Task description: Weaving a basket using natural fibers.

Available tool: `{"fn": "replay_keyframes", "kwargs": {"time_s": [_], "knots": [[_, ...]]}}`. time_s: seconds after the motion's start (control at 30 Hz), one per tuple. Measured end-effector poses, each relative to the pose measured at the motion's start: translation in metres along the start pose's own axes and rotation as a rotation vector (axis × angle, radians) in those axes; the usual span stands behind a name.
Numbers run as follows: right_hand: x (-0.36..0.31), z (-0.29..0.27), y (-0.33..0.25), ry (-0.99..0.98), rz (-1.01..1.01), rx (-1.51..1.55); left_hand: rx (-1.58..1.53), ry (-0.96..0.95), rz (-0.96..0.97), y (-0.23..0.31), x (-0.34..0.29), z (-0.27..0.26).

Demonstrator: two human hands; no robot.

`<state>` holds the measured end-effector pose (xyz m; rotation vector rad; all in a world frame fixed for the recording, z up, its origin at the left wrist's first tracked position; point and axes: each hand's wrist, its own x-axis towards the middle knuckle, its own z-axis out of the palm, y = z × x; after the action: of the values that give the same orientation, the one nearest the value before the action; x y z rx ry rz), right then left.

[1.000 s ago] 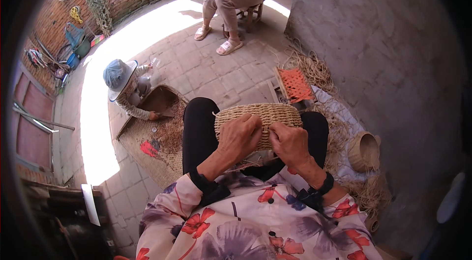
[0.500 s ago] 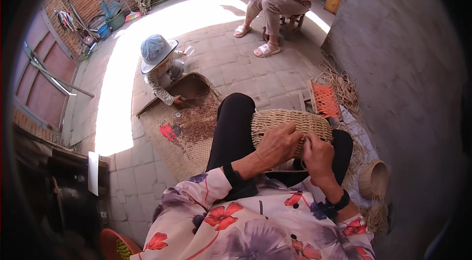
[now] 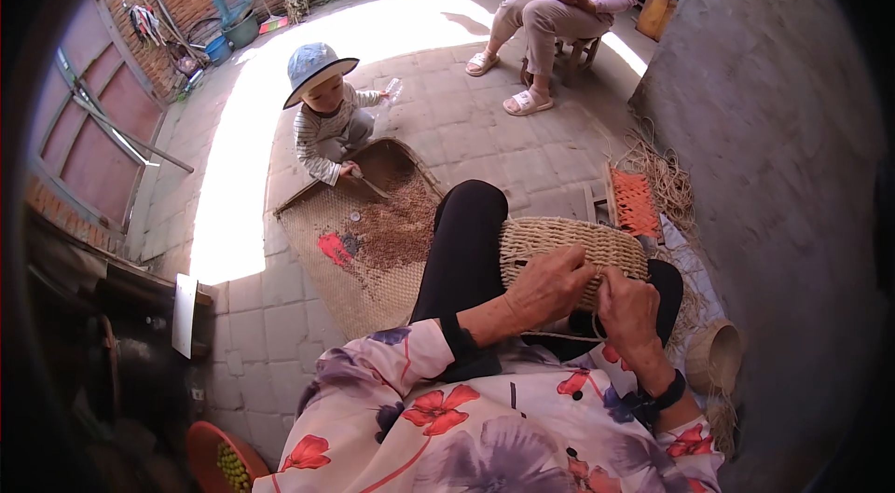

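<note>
A woven straw basket [image 3: 550, 241] rests on its side across my lap, its coarse plaited wall facing away from me. My left hand [image 3: 552, 288] is closed on the basket's near edge, fingers curled over it. Beside it, my right hand [image 3: 629, 314] pinches at the same edge, with its fingertips pressed together. A thin straw cord [image 3: 564, 336] loops below the two hands, toward the right one. What exactly lies between the right fingertips is too small to see.
A crouching person in a sun hat [image 3: 320, 74] reaches into a large woven scoop tray [image 3: 317, 232] holding reddish-brown grains. Another seated person [image 3: 569, 8] holds a phone. Right of my knees lie an orange-strapped stool [image 3: 634, 202], loose straw [image 3: 667, 171] and a small basket [image 3: 713, 355].
My right hand has shifted slightly down from the basket edge, and a loop of cord now shows below it. The crouching person has lifted the head. The whole view has shifted a little.
</note>
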<state>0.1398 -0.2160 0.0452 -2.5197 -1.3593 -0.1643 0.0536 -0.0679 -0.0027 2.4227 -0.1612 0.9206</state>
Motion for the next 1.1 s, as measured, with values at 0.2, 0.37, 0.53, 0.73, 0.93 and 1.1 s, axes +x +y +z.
{"fn": "replay_keyframes", "kwargs": {"time_s": [0.2,0.37,0.53,0.73,0.93,1.1], "knots": [[-0.008,0.015,0.0,0.111,0.04,0.019,-0.012,0.026,0.016,0.003,-0.003,0.006],[-0.007,0.024,0.016,0.213,0.021,0.325,-0.007,-0.005,0.045,-0.001,-0.001,0.009],[0.001,0.003,-0.01,-0.251,0.617,1.187,-0.034,-0.004,0.058,-0.01,0.0,0.004],[0.001,0.003,-0.018,-0.247,0.669,1.591,0.033,-0.041,0.046,-0.005,-0.007,-0.01],[-0.025,-0.008,-0.024,-0.147,0.71,1.717,-0.126,-0.052,-0.021,-0.001,-0.008,0.019],[-0.023,-0.01,-0.025,-0.19,0.814,1.79,-0.108,-0.108,-0.046,-0.001,0.004,0.004]]}}
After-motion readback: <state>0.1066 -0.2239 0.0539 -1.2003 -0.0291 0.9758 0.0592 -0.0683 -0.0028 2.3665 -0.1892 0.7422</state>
